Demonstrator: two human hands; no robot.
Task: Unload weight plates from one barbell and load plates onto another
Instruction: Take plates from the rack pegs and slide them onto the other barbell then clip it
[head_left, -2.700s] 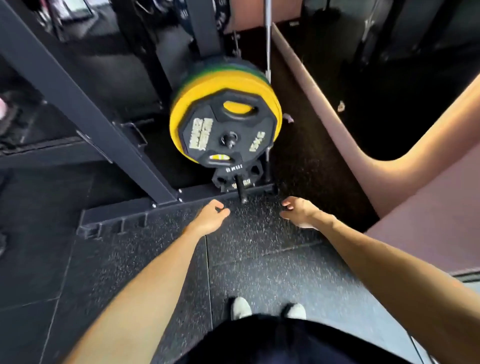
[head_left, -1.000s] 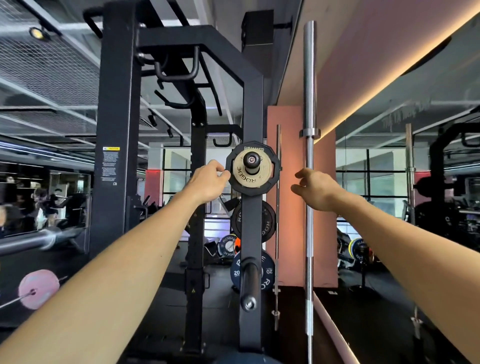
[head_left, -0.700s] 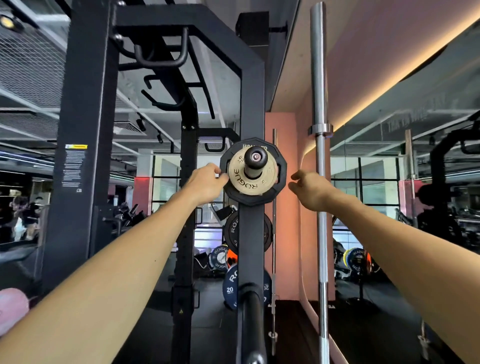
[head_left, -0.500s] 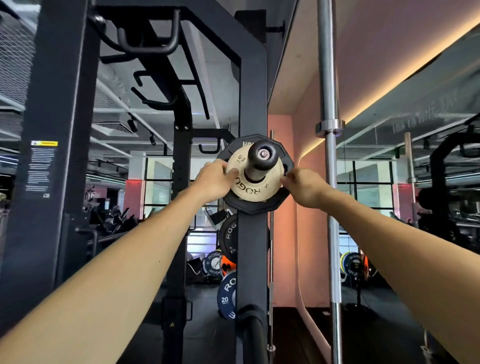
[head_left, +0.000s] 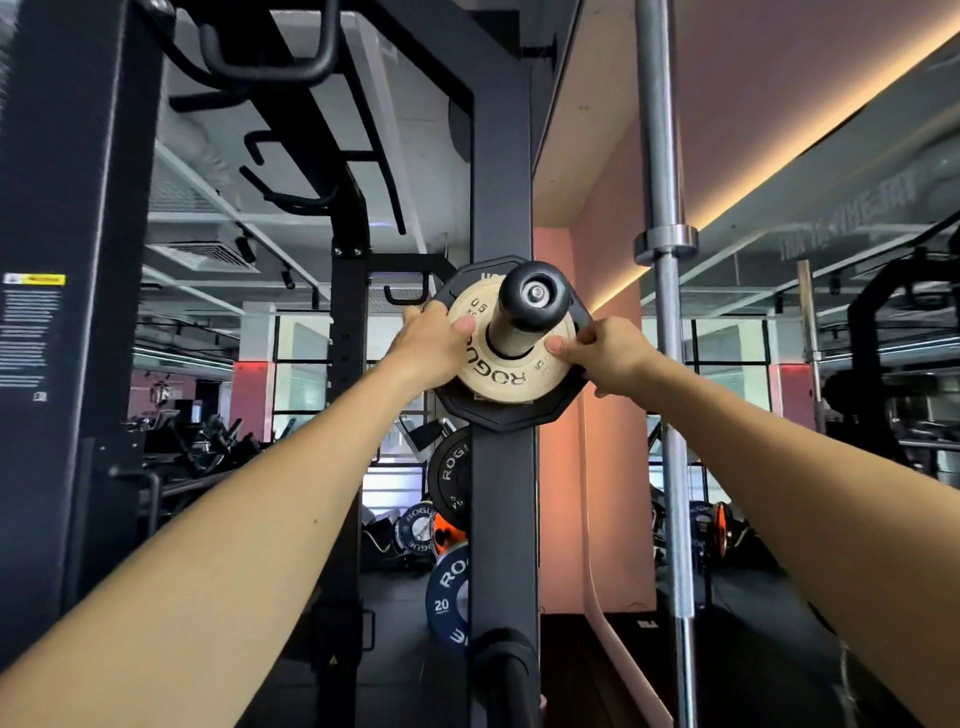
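A small cream ROGUE plate (head_left: 496, 371) hangs on a storage peg (head_left: 530, 306) of the black rack upright (head_left: 503, 166), in front of a larger black plate (head_left: 506, 415). My left hand (head_left: 434, 345) grips the cream plate's left edge, thumb on its face. At the right edge my right hand (head_left: 605, 353) pinches the same plate, thumb on the face and fingers behind. A bare steel barbell (head_left: 662, 291) stands upright just right of the rack.
Lower pegs on the same upright carry a black plate (head_left: 449, 478) and a blue 20 plate (head_left: 448, 597). An empty peg (head_left: 506, 670) sticks out near the bottom. A pink wall (head_left: 613, 467) and a mirror lie to the right; another rack post (head_left: 62, 312) rises at left.
The view rose from floor-level plates to the upper storage peg. Both hands reached in from either side and closed on the cream plate's edges; the camera has moved closer.
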